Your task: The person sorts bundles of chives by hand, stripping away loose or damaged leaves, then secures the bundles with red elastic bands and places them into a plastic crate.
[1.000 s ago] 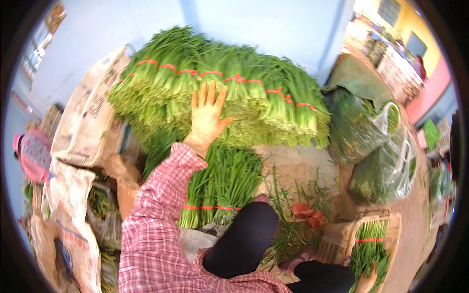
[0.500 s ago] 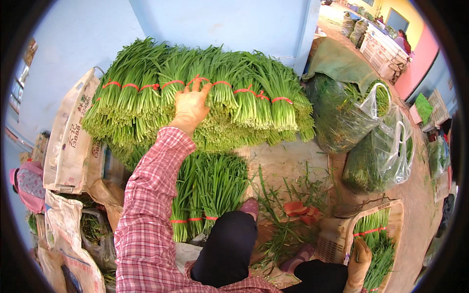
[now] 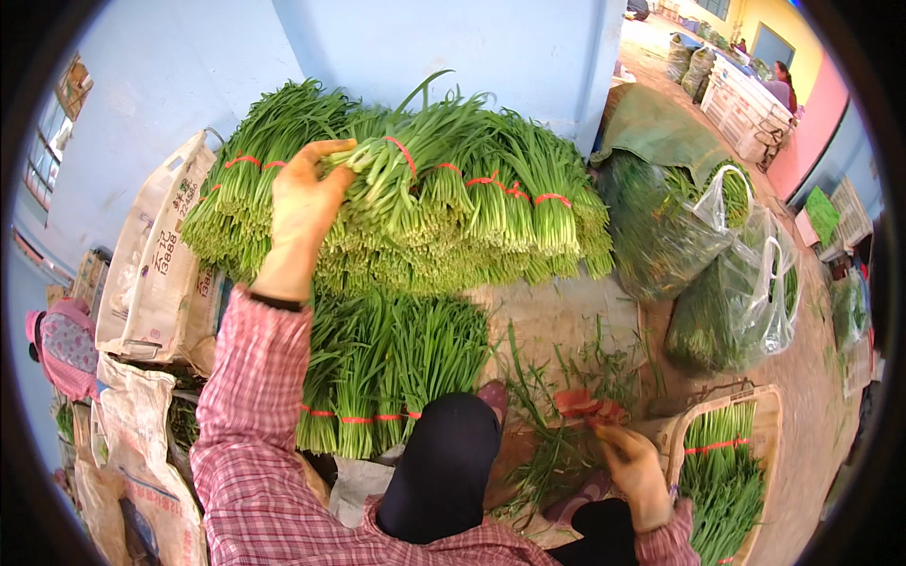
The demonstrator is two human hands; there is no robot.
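Note:
My left hand (image 3: 300, 212) grips the cut-stem end of a bunch of garlic chives (image 3: 401, 179). A red tie goes around that bunch, which is tilted and raised above the pile of tied chives (image 3: 547, 222) by the wall. Lower right, my right hand (image 3: 634, 472) has its fingers loosely bent and apart, with nothing visible in them. Its fingertips are close to a heap of red strips (image 3: 587, 406). Beside it stands a crate (image 3: 672, 443) with chive bunches (image 3: 722, 481) in it. Several more tied bunches (image 3: 396, 368) lie left of my knee.
Two clear plastic bags (image 3: 731, 311) of greens stand on the right, a green cloth (image 3: 651, 123) over the rear one. Loose leaves (image 3: 538, 462) litter the floor by my feet. At left are a white crate (image 3: 151, 255), sacks (image 3: 146, 453) and a person in pink (image 3: 68, 349).
My left hand has moved from the pile's ties to the stems of one bunch and tilted it up. My right hand has left the crate for the red strips.

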